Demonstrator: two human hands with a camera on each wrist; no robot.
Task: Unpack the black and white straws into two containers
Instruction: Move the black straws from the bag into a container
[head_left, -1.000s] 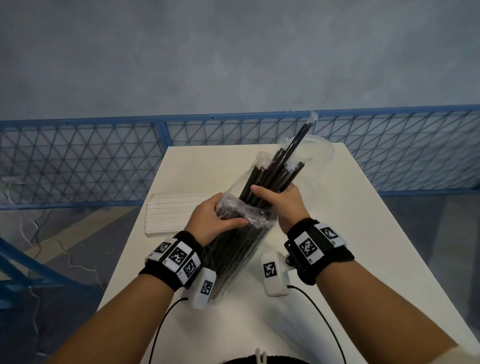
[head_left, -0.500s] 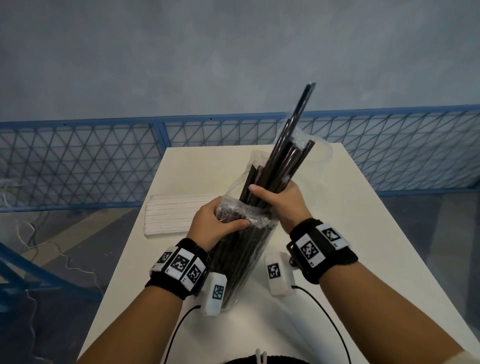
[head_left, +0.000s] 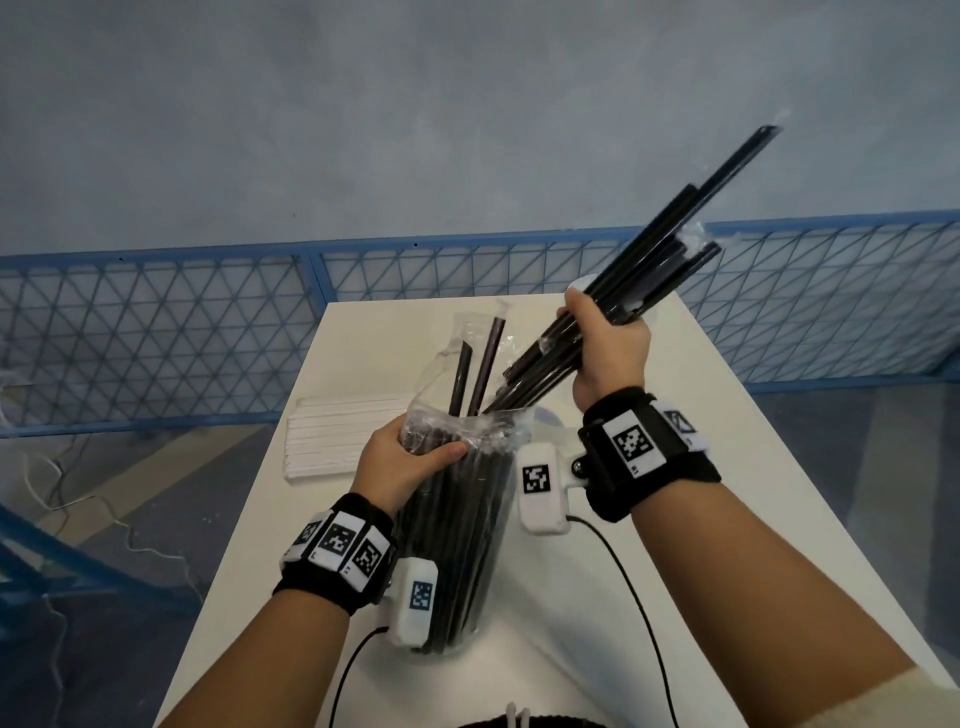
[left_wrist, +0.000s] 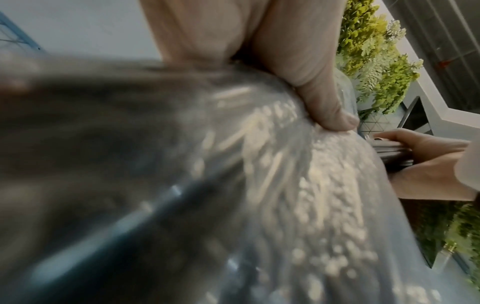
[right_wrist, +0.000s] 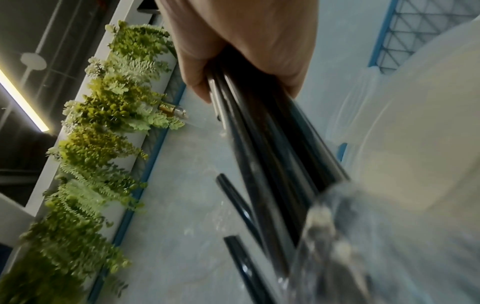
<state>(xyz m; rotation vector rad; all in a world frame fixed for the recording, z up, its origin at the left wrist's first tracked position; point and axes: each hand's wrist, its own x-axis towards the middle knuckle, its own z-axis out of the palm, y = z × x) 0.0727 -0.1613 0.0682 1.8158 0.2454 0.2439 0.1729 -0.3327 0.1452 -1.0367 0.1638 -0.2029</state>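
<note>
Fingers (head_left: 631, 332) of the right hand (head_left: 610, 358) are wrapping a bundle of black straws (head_left: 670, 249), raised, angling far-right; the left hand (head_left: 400, 462) is gripping the clear bag (head_left: 457, 545).

Black straws (head_left: 649, 265) were glossy, smooth plastic; their bag (head_left: 457, 519) was thin, crinkled clear film. White straws (head_left: 332, 441) looked matt, paper-wrapped. The bench (head_left: 727, 415) was smooth, matt white.

A white bench (head_left: 649, 545) stood before a blue mesh fence (head_left: 156, 332) and a grey wall (head_left: 363, 114). Green artificial plants (right_wrist: 103, 144) hung above.
</note>
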